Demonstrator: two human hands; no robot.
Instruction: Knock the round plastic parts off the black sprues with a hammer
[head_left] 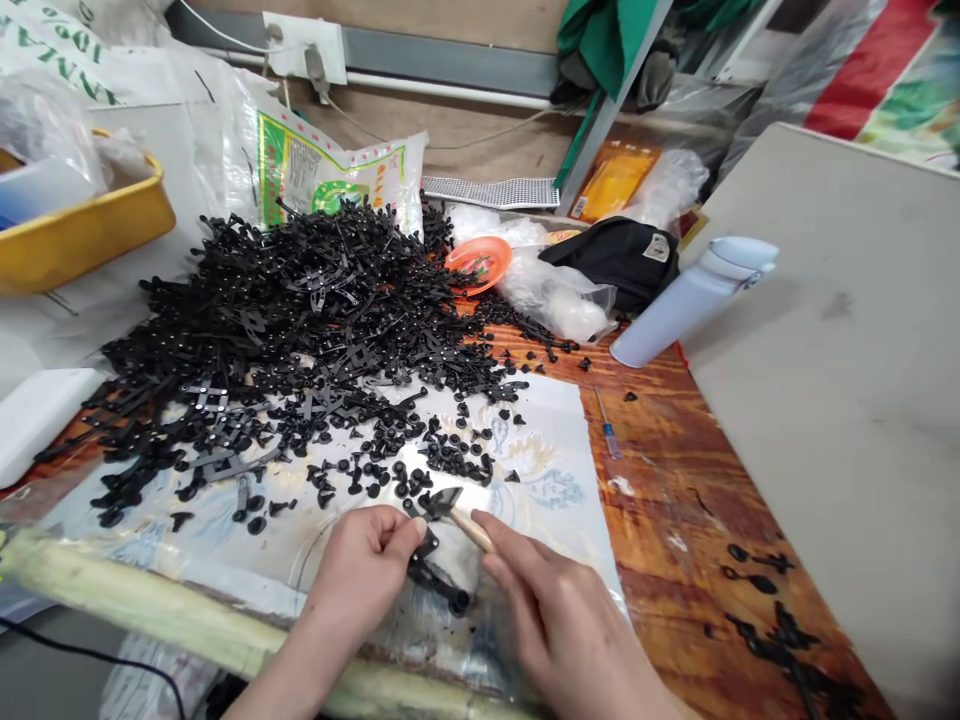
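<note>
While right fingers (517, 545) grip a knife (468, 524), left fingers (403, 538) pinch a black part (429, 544), front edge (150, 600) close, wood (667, 490) rightward

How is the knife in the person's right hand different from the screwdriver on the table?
The knife is gripped in the right hand, while the screwdriver lies on the wooden table. The knife has a broad, dark blade; the screwdriver has a thin shaft. The knife's handle is pale wood, but the screwdriver's looks bluish. Both are tools with a handle.
</note>
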